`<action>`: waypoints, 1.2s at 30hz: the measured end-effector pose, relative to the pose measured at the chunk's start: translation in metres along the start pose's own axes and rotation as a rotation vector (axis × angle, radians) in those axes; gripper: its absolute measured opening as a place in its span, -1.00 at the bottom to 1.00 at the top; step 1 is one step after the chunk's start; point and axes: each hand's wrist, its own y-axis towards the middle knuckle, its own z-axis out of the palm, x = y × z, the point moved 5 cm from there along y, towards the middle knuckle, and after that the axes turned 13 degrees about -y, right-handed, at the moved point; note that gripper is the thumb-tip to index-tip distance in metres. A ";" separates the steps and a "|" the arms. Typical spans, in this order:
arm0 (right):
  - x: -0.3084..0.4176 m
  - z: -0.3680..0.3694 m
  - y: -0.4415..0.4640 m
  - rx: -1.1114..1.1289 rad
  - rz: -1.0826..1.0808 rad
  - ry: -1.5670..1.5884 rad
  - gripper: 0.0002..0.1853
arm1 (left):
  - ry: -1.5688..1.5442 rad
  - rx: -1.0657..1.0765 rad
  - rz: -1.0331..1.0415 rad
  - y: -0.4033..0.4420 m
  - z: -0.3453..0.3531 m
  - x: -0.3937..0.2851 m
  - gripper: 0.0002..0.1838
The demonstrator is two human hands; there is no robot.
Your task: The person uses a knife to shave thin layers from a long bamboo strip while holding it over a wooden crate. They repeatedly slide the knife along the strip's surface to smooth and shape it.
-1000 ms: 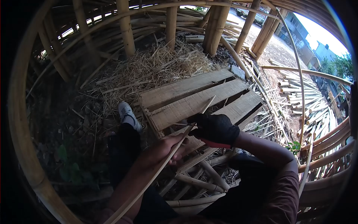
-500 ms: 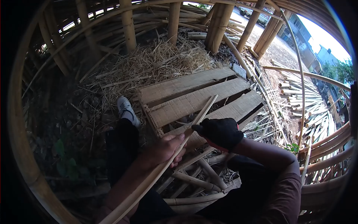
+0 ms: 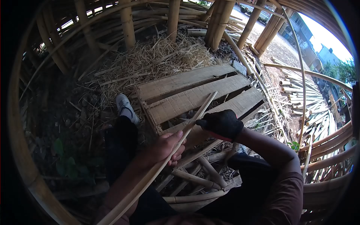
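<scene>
A long, pale bamboo strip (image 3: 155, 171) runs diagonally from the bottom left up over a low slatted wooden platform (image 3: 187, 100). My bare left hand (image 3: 169, 148) is wrapped round its middle, thumb on top. Higher on the strip, my right hand (image 3: 221, 123) in a black glove with red on it is closed. A thin, pale pointed piece, perhaps a blade, shows by the strip beside the glove; what the fingers hold is mostly hidden. The strip's upper end stands free above the boards.
Straw shavings (image 3: 165, 60) lie beyond the platform, among upright bamboo posts (image 3: 128, 26). Cut bamboo poles (image 3: 315, 108) are piled at the right. A shoe (image 3: 125, 107) is left of the platform, and crossed bamboo pieces (image 3: 198, 180) lie below it.
My right hand has shifted left, then slightly up along the strip. My left hand keeps its hold, and the strip's broad face now shows more than a second ago.
</scene>
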 end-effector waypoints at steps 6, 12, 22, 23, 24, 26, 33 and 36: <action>-0.025 0.014 -0.001 0.199 0.056 -0.056 -0.67 | 0.029 0.037 0.023 0.006 -0.006 0.003 -0.56; 0.001 -0.006 0.003 0.247 -0.038 -0.087 -0.64 | 0.072 -0.012 0.022 0.002 -0.003 0.002 -0.58; -0.009 -0.005 0.003 0.130 0.024 0.015 -0.74 | 0.125 0.027 0.046 0.003 -0.005 0.001 -0.58; -0.011 -0.001 0.003 0.139 0.023 0.022 -0.74 | 0.138 0.017 0.042 0.002 -0.004 0.000 -0.58; -0.016 0.004 0.003 0.129 -0.014 -0.020 -0.75 | 0.155 0.009 0.035 0.001 -0.003 0.001 -0.58; -0.034 0.014 0.001 0.139 -0.059 -0.076 -0.72 | 0.138 0.010 0.024 0.001 -0.004 0.003 -0.58; -0.095 0.042 0.001 0.276 0.162 -0.157 -0.57 | 0.134 0.015 0.028 0.001 -0.003 -0.001 -0.57; -0.041 0.022 0.001 0.293 0.214 0.094 -0.68 | 0.135 0.037 0.042 0.001 -0.002 0.001 -0.58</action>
